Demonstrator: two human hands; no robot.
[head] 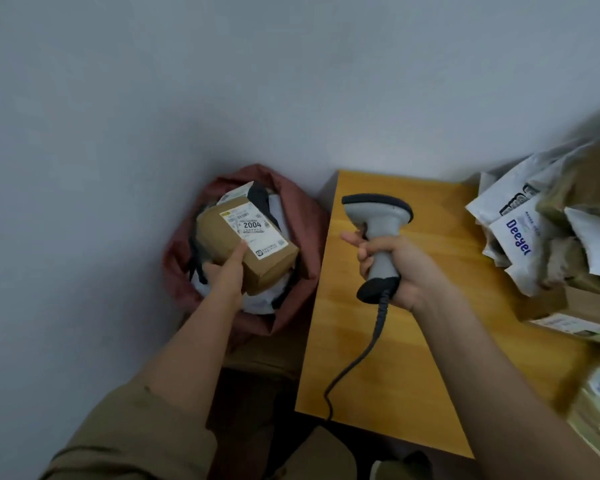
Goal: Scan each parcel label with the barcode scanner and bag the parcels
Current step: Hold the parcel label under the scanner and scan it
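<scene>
One cardboard box [246,244] sits in my left hand [224,275] at the centre left of the frame, held over the open mouth of the reddish bag [302,216], which already holds other parcels. My fingers curl round the near edge of the box with the thumb laid flat along its top beside the white label [253,230]. My right hand [392,268], centre frame, is wrapped tight round the handle of the grey scanner [378,223], its head pointing away from me and its coiled cable [357,355] trailing down across the table.

I judge the box stiff and fairly light, since one hand carries it. Its corners give a sure hold; the taped faces may be slick, so I would keep hold of the edges. The soft mailers [520,237] piled at the right edge will sag and slide, and are better taken by a fold.

The yellow wooden table [430,341] looks smooth and hard. It stands against a plain pale wall [222,81], with the bag in the corner beside it.
</scene>
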